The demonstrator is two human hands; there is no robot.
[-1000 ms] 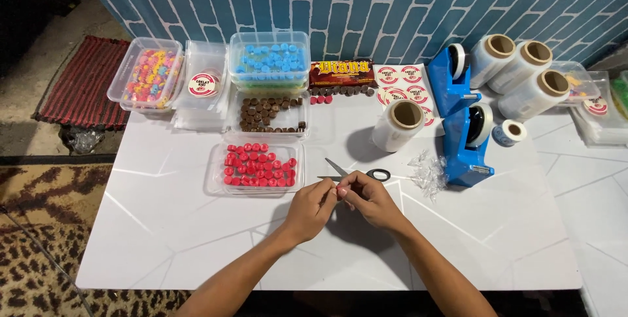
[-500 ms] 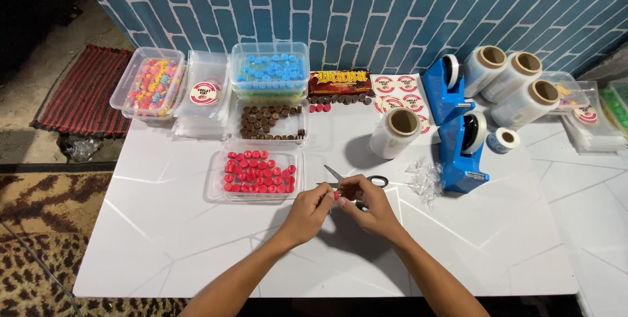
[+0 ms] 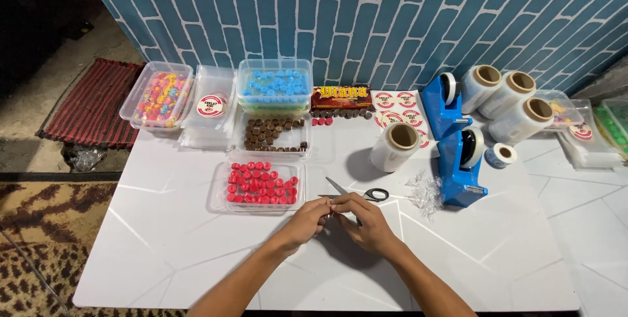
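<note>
Resting just beyond joined fingers (image 3: 329, 206): scissors (image 3: 358, 192).

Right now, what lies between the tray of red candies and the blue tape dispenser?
In the head view, scissors lie on the white table between the tray of red candies and the blue tape dispenser.

The table (image 3: 163, 225) is white with faint grey lines veining across it like marble, and behind it the wall (image 3: 340, 22) is teal brick with pale mortar. One clear tray (image 3: 258, 186) holds bright red sweets, another (image 3: 275, 135) dark brown ones, and the tub (image 3: 275, 87) at the back is full of sky-blue pieces. The far left tub (image 3: 159, 94) is a jumble of pink, yellow and orange. Round stickers (image 3: 396, 111) are red and white. Both tape dispensers (image 3: 461, 160) are vivid blue. The scissors (image 3: 366, 193) have black handles. The mat (image 3: 91, 104) is striped red and black, and the rug (image 3: 39, 251) is leopard-spotted.
</note>
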